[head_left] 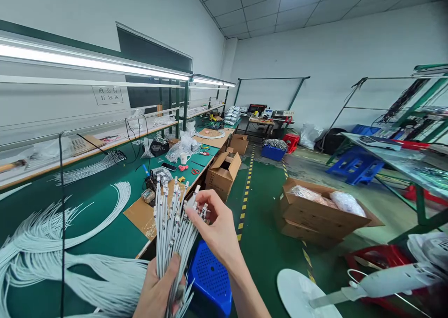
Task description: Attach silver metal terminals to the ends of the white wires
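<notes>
My left hand [159,283] is wrapped round a thick bundle of white cables [175,236], held upright in front of the bench. Small white connectors with metal parts cap the cables' upper ends. At the top right of the bundle, my right hand [217,220] has its thumb and forefinger closed on one of the cable ends; the exact piece between the fingertips is partly hidden. More white cables [101,273] lie in large bundles on the green bench [115,243] to the left, with a curved bunch [119,201] behind them.
A cardboard sheet [140,213], phone [169,166], mug [184,158] and red scissors [195,171] lie on the bench. Below my hands stands a blue stool [211,273]. Cardboard boxes [315,215] stand on the floor to the right, near a white fan [392,280]. A black cable [62,215] hangs at left.
</notes>
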`<action>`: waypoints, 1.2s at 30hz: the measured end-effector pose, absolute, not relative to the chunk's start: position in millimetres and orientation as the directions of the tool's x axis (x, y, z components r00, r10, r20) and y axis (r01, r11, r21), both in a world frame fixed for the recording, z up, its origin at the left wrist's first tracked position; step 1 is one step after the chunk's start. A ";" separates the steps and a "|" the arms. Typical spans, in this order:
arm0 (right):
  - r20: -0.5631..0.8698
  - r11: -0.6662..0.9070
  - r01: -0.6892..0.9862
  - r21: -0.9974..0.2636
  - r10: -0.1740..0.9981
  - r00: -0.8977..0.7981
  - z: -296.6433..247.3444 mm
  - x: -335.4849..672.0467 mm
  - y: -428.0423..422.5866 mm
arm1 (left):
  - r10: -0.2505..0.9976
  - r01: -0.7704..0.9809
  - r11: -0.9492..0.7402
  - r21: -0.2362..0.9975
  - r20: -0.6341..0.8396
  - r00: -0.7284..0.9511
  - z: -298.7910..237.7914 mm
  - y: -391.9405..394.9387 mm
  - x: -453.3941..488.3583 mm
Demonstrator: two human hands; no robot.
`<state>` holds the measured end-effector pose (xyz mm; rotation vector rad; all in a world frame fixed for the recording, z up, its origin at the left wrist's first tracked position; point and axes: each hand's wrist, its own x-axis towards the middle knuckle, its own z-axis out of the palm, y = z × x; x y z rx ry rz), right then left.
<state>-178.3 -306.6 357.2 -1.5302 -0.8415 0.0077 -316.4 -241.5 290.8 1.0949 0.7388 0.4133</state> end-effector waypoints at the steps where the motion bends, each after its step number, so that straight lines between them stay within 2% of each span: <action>1: 0.471 0.106 0.488 -0.866 0.499 0.728 355.9 -176.9 -306.7 | 0.640 0.053 0.422 0.905 -0.339 0.689 292.3 -241.8 -316.1; 6: 0.499 0.162 0.489 -0.857 0.501 0.708 349.6 -172.8 -308.9 | 0.657 0.030 0.438 0.899 -0.342 0.672 297.0 -240.4 -314.4; 9: 0.520 0.172 0.502 -0.848 0.457 0.722 347.1 -173.6 -309.6 | 0.668 0.030 0.447 0.894 -0.356 0.654 298.5 -238.6 -313.3; 15: 0.544 0.158 0.522 -0.838 0.326 0.773 346.0 -179.2 -298.1 | 0.660 0.033 0.472 0.881 -0.378 0.649 298.7 -242.1 -309.5; 21: 0.596 0.153 0.581 -0.799 0.072 0.800 342.0 -174.6 -279.5 | 0.674 0.061 0.459 0.886 -0.392 0.627 299.0 -245.3 -310.7; 27: 0.593 0.182 0.587 -0.789 -0.026 0.804 355.5 -165.3 -277.9 | 0.692 0.065 0.421 0.905 -0.367 0.621 300.8 -247.0 -309.8; 30: 0.575 0.175 0.566 -0.805 0.003 0.818 362.3 -156.9 -279.3 | 0.700 0.066 0.408 0.910 -0.359 0.617 300.8 -248.2 -308.9; 34: 0.569 0.115 0.558 -0.822 0.145 0.809 367.1 -152.3 -294.5 | 0.731 0.094 0.395 0.914 -0.374 0.570 297.7 -247.6 -309.3; 36: 0.589 0.088 0.582 -0.808 0.113 0.800 368.8 -158.1 -307.6 | 0.744 0.097 0.377 0.921 -0.364 0.560 294.3 -247.0 -309.3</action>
